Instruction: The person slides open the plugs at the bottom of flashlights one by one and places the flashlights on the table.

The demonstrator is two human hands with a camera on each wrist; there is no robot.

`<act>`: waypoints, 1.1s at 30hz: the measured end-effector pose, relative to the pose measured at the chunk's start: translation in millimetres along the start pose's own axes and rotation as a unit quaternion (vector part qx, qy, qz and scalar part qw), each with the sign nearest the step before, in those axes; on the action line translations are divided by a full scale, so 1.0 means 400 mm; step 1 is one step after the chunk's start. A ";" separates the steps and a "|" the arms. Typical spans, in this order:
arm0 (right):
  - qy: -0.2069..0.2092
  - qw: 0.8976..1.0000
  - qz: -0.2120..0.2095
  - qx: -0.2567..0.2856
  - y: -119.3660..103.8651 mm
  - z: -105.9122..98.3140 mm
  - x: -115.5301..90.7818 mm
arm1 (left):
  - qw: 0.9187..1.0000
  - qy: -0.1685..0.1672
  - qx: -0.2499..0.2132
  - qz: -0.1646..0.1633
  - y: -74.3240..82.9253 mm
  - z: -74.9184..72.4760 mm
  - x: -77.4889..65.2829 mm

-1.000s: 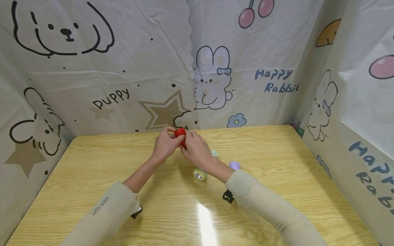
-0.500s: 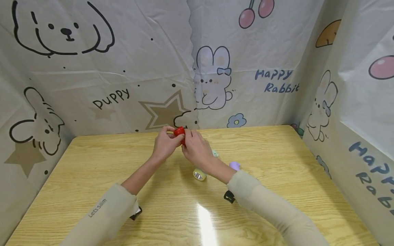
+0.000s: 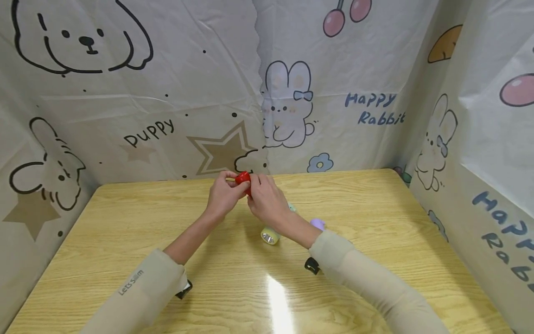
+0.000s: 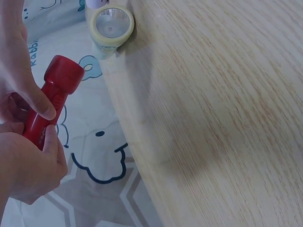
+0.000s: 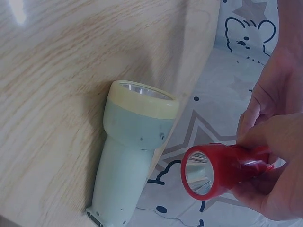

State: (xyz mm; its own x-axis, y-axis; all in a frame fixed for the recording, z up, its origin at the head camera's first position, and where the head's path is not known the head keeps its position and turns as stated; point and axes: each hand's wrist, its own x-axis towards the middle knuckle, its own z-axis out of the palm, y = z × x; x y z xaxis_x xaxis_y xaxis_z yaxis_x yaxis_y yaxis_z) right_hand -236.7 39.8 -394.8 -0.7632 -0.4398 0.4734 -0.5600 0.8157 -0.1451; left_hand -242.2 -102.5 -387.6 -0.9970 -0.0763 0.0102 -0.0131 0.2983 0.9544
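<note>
Jointly, left hand [image 3: 224, 197] and right hand [image 3: 269, 200] grasp red flashlight [image 5: 226, 166], fingers [image 3: 227, 174] curled round it.

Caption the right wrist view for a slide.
Left hand and right hand hold a red flashlight while a pale green flashlight lies on the wood-grain table.

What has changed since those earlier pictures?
Very little: the right hand has edged slightly rightward. Nothing was taken up or let go. It and the left hand still grip the glossy red flashlight; the cream-rimmed, pale-green flashlight stays on the light wooden table.
</note>
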 end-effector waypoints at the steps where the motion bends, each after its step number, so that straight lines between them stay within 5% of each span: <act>1: 0.000 1.000 -0.002 -0.002 0.000 0.000 0.000 | 1.000 0.000 0.000 0.000 0.000 0.000 0.000; 33: 0.012 1.000 -0.004 0.010 0.005 -0.017 -0.007 | 0.998 -0.044 -0.053 -0.004 0.007 -0.017 -0.001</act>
State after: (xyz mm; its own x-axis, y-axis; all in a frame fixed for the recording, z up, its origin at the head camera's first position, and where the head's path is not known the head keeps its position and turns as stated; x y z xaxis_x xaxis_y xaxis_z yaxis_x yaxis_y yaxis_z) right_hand -233.4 45.3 -390.4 -0.7508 -0.4373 0.4951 -0.5731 0.8040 -0.1588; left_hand -241.4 -108.1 -383.0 -0.9998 0.0069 -0.0190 -0.0173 0.1960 0.9804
